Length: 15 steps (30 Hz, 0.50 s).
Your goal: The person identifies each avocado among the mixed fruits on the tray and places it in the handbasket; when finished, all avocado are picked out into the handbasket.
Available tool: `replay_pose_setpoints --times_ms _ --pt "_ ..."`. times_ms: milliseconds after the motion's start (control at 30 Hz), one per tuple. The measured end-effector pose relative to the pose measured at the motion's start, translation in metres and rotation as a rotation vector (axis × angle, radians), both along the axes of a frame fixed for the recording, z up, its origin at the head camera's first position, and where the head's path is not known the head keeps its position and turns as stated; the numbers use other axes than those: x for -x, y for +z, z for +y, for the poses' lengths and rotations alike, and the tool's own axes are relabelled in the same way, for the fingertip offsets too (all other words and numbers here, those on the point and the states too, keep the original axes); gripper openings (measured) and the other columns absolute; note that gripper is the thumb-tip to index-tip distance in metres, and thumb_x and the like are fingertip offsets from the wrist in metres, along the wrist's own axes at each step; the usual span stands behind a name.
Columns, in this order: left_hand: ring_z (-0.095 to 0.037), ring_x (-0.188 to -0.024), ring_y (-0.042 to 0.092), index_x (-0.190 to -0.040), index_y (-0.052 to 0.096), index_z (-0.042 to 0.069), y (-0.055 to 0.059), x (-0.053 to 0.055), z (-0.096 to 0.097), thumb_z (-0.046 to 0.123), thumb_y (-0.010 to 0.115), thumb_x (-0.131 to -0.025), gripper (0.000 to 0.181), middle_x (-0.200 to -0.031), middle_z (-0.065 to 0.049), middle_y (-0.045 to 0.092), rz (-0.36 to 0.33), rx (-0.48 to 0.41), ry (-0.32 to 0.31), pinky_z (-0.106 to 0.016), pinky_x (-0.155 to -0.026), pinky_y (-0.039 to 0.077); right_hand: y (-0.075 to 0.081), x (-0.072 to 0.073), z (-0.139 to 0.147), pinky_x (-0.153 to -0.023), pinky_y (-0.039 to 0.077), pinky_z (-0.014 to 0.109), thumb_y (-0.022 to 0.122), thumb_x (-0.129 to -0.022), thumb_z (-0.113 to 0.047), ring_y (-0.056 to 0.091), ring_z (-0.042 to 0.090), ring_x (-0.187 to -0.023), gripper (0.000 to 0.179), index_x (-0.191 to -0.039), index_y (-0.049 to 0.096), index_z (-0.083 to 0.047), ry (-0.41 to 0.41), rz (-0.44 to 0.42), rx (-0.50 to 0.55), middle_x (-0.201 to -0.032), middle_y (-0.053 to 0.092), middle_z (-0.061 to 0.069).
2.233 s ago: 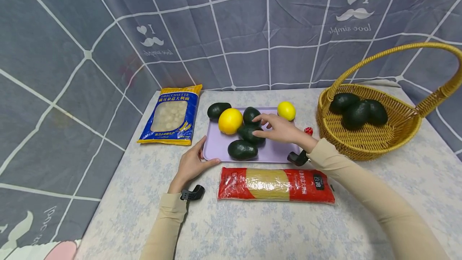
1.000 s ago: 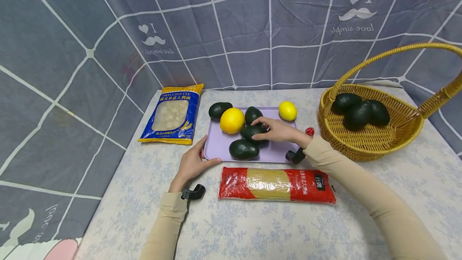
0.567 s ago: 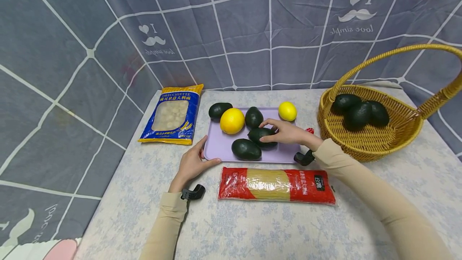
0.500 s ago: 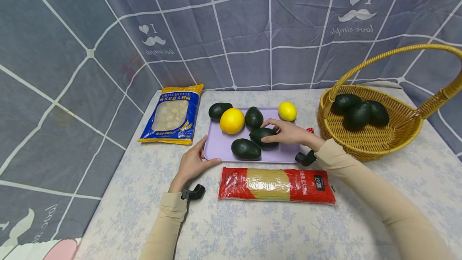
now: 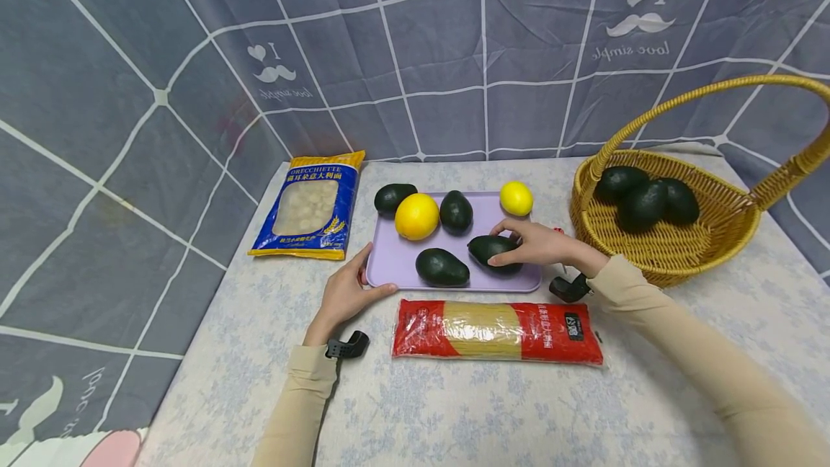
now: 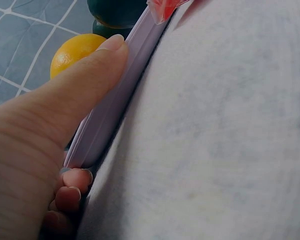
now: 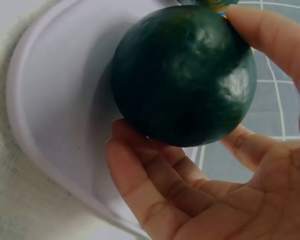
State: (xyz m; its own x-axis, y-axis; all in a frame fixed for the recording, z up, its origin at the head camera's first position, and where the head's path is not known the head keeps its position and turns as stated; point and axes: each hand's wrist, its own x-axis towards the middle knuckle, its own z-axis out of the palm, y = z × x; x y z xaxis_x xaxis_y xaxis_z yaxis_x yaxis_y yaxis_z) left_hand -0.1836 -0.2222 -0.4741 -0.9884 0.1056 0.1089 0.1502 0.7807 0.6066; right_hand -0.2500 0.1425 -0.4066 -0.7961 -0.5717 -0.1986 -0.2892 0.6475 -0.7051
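In the head view my right hand (image 5: 540,244) grips a dark green avocado (image 5: 488,252) at the right front of a lilac tray (image 5: 397,263). The right wrist view shows thumb and fingers around that avocado (image 7: 182,75), close over the tray; whether it touches the tray I cannot tell. My left hand (image 5: 346,295) holds the tray's front left corner, its thumb along the front rim and its fingertips (image 6: 68,198) curled at the side. Also on the tray are an avocado (image 5: 442,267) at the front, another avocado (image 5: 457,212) behind, and an orange (image 5: 417,217).
An avocado (image 5: 393,199) and a lemon (image 5: 516,198) sit at the tray's back corners. A wicker basket (image 5: 674,254) with several avocados stands at right. Spaghetti (image 5: 483,331) lies in front, a bag of orecchiette (image 5: 308,207) at left. Something small and red is partly hidden behind my right hand.
My right hand has taken hold of the middle avocado and moved it right across the tray, away from the orange. The front avocado has shifted slightly right. My left hand has stayed at the corner.
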Motion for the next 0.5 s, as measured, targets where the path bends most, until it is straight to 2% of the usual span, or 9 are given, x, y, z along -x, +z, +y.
replay_pose_setpoints --times_ms 267,500 --pt "-0.016 -0.063 0.041 -0.147 0.036 0.008 0.0005 -0.0027 -0.0006 0.052 0.080 -0.070 0.099 -0.074 -0.002 0.049 -0.007 -0.017 0.009 -0.032 -0.058 0.033 0.0002 -0.0036 0.0044 -0.079 0.039 0.041 0.074 -0.080 -0.043 0.051 0.029 -0.096 0.057 -0.121 0.054 -0.008 -0.002 -0.008 -0.021 -0.111 0.056 0.014" --pt "-0.016 -0.063 0.042 -0.147 0.036 0.007 0.0003 -0.0009 0.0008 0.051 0.080 -0.070 0.098 -0.075 -0.002 0.049 -0.006 -0.012 0.005 -0.032 -0.058 0.034 0.0004 -0.0057 0.0060 -0.081 0.041 0.044 0.072 -0.081 -0.042 0.053 0.030 -0.098 0.057 -0.120 0.053 -0.006 -0.005 0.031 -0.046 -0.114 0.057 0.017"
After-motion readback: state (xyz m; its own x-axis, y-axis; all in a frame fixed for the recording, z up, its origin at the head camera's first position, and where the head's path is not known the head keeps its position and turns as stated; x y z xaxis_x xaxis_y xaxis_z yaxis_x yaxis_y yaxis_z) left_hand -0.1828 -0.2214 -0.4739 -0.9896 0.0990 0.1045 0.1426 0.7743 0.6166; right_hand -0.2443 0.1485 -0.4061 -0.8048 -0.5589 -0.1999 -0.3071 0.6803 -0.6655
